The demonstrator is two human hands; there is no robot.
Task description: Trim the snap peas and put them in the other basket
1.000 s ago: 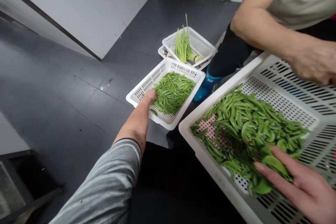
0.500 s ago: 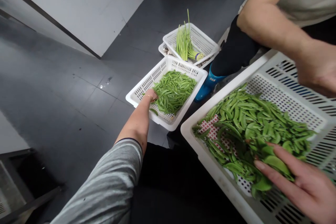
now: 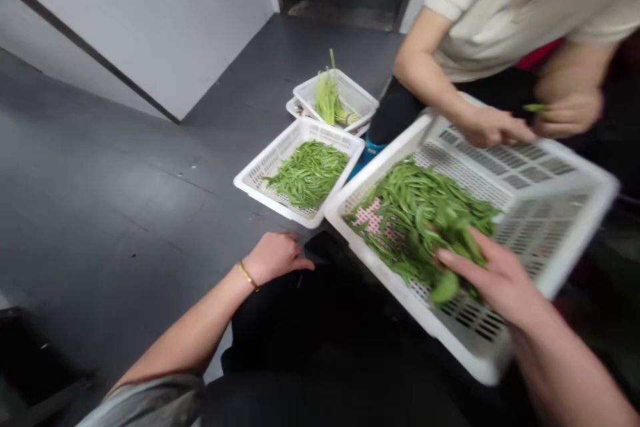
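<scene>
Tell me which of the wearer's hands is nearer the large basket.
Right. The right hand is inside the large basket, holding some green pods; the left hand is outside it, off to its left.

1. Left of the big basket, my left hand has open air above the floor.
2. By the big basket's left corner, the small basket's rim is an obstacle; I can pass above it.
3. Over the big basket's far wall, a co-worker's hands block my right hand.
4. Toward the big basket's right wall, past the green pods, I have room.
</scene>
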